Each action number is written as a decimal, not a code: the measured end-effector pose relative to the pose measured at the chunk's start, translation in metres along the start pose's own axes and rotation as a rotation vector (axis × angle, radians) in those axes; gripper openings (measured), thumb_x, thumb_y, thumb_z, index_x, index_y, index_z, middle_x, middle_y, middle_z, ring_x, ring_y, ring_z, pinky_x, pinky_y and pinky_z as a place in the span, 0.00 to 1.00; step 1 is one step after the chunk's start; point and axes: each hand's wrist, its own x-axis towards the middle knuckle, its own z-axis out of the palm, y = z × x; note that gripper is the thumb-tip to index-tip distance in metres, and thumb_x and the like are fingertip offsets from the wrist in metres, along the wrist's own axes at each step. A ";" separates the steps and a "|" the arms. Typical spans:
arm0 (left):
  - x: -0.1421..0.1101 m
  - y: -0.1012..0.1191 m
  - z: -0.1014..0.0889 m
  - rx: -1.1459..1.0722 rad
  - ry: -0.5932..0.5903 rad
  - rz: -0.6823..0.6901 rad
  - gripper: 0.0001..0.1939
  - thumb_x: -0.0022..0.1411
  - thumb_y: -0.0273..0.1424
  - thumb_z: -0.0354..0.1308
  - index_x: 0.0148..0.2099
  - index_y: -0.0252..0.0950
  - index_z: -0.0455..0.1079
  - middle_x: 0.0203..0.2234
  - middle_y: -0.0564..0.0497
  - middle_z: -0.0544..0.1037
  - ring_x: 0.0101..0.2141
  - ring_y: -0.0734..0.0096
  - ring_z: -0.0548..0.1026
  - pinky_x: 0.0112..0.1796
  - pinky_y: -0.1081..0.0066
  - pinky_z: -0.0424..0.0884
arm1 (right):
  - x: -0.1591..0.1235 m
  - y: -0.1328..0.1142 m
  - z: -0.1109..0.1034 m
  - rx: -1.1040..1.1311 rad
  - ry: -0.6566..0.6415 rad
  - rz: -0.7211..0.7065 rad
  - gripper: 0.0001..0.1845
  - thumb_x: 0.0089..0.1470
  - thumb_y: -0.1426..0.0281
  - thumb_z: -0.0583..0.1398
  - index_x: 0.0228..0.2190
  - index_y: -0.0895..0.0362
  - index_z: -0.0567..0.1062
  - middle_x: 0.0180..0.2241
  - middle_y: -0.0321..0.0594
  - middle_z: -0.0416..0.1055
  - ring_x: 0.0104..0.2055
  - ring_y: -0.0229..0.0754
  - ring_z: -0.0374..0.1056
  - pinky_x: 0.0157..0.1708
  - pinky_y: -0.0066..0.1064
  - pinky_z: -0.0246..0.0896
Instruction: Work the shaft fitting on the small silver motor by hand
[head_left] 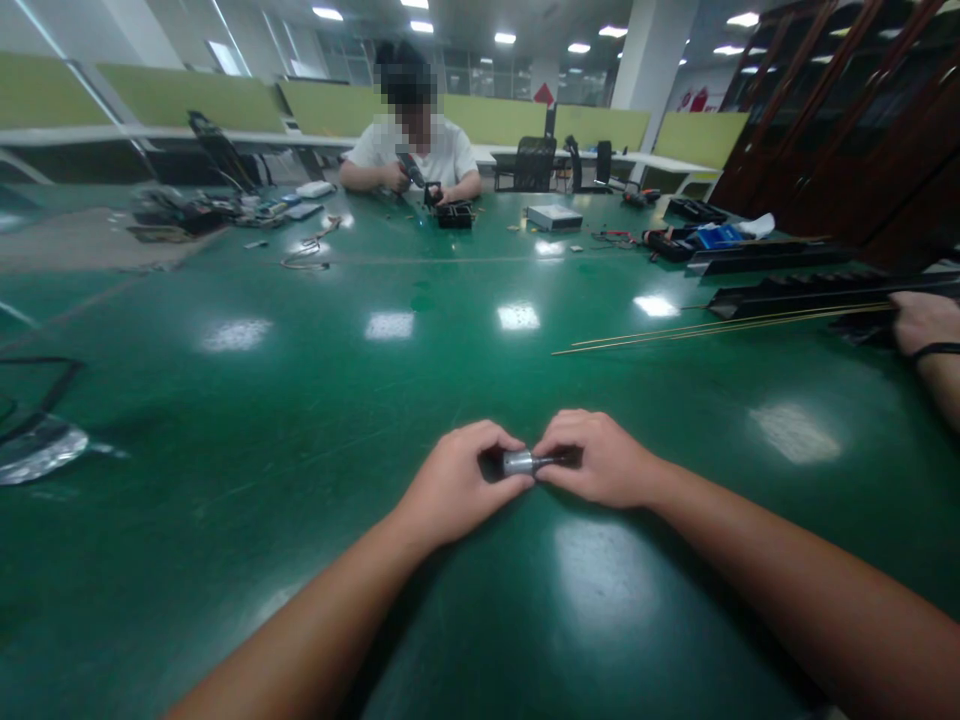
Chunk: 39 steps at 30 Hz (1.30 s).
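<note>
My left hand (461, 480) and right hand (600, 460) are gripping the metal cylinder (518, 463); fingers partly hide it.

Cylinder (517, 463): smooth, shiny, metallic silver. Table (450, 400): smooth, glossy green surface, mirroring bright patches across its middle and toward its near edge. Cabinet (847, 120): dark, glossy, wood-like.
</note>
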 end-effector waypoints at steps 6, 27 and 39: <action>0.000 0.002 0.000 0.008 0.013 -0.016 0.08 0.53 0.30 0.67 0.38 0.36 0.75 0.34 0.51 0.80 0.36 0.65 0.77 0.37 0.69 0.71 | 0.000 0.001 0.000 -0.007 -0.002 0.006 0.05 0.51 0.72 0.66 0.34 0.57 0.80 0.30 0.40 0.77 0.35 0.41 0.70 0.38 0.33 0.61; 0.003 0.004 -0.002 0.019 -0.006 -0.041 0.08 0.54 0.31 0.67 0.38 0.37 0.75 0.34 0.50 0.80 0.36 0.64 0.77 0.38 0.67 0.71 | -0.006 0.016 -0.023 0.062 -0.085 0.094 0.03 0.45 0.75 0.66 0.28 0.58 0.79 0.27 0.37 0.76 0.31 0.38 0.71 0.34 0.29 0.62; 0.004 0.006 -0.002 0.017 -0.007 -0.043 0.08 0.55 0.32 0.67 0.38 0.37 0.75 0.35 0.50 0.80 0.36 0.63 0.77 0.39 0.66 0.72 | -0.015 0.041 -0.046 0.111 -0.127 0.235 0.04 0.44 0.72 0.67 0.27 0.58 0.79 0.28 0.37 0.76 0.31 0.38 0.70 0.33 0.29 0.64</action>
